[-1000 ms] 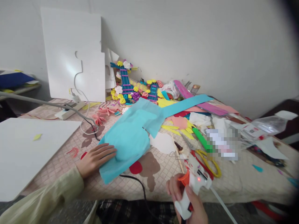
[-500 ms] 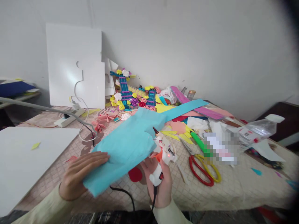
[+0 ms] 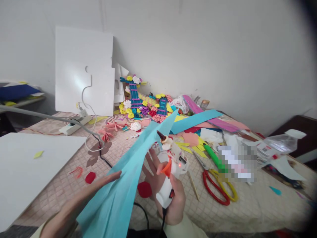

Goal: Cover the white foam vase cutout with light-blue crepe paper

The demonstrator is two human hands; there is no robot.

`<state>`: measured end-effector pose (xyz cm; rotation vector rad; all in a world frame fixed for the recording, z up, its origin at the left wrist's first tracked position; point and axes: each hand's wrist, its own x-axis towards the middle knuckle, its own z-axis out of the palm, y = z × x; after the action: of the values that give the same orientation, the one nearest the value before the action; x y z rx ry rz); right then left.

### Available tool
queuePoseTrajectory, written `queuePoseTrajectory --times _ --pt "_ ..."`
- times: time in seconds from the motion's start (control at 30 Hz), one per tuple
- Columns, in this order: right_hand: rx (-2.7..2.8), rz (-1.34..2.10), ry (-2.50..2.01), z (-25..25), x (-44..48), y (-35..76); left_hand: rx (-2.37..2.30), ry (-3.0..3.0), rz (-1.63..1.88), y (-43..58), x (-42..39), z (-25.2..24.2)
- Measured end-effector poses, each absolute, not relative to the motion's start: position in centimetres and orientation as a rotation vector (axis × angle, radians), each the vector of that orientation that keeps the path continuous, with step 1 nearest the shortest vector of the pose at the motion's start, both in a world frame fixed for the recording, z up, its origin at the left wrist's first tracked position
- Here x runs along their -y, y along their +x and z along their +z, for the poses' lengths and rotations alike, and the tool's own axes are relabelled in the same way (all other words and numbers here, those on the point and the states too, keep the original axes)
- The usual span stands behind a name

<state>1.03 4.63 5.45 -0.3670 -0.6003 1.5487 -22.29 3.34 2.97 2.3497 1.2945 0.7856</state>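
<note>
My left hand grips a sheet of light blue crepe paper, now tilted on edge with folds down its length. Some of its fingers are hidden behind the sheet. In my right hand is a white hot glue gun with an orange trigger and a lit red light. Its dark nozzle points up and left, close to the paper's right edge. The fingers of that hand reach out behind the gun towards the sheet. Beneath, on the tablecloth, lie two red paper petals.
Scissors with red and yellow handles lie right of the glue gun, beside a green tool. Paper flower decorations stand at the back. A power strip, white board and clear bottle surround the work area.
The blue sheet has turned from lying nearly flat to standing on edge, its lower end dropping towards me. My left hand has rotated with it; the glue gun has barely moved.
</note>
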Motion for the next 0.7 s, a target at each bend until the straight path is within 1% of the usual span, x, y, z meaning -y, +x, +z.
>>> queuePoseTrajectory --times 0.03,0.07,0.13,0.23,0.33,0.43,0.53,0.7 --pt "0.613 1.557 -0.381 5.7 -4.8 0.9 -1.133 2.254 0.748 -22.0 -4.0 4.2" --pt "0.626 1.566 -0.394 6.0 -5.0 0.9 -0.977 2.127 0.831 -21.7 -4.9 5.5" --pt "0.644 1.578 -0.416 6.4 -5.2 0.7 -0.835 1.934 0.896 -20.8 -6.8 8.1" --pt "0.643 1.583 -0.404 7.0 -5.6 0.5 -0.817 1.810 0.796 -18.7 -9.9 11.6" --pt "0.659 1.595 -0.337 7.5 -5.9 0.3 -0.963 1.892 0.667 -16.2 -12.3 13.9" --pt "0.665 1.599 -0.300 7.7 -6.3 0.1 -1.089 2.044 0.584 -14.5 -13.8 14.8" --pt "0.654 1.595 -0.316 7.5 -6.7 0.2 -1.124 2.168 0.587 -13.7 -14.5 14.9" --pt "0.686 1.591 -0.281 7.8 -8.0 0.7 -1.096 2.104 0.606 -14.0 -14.7 15.0"
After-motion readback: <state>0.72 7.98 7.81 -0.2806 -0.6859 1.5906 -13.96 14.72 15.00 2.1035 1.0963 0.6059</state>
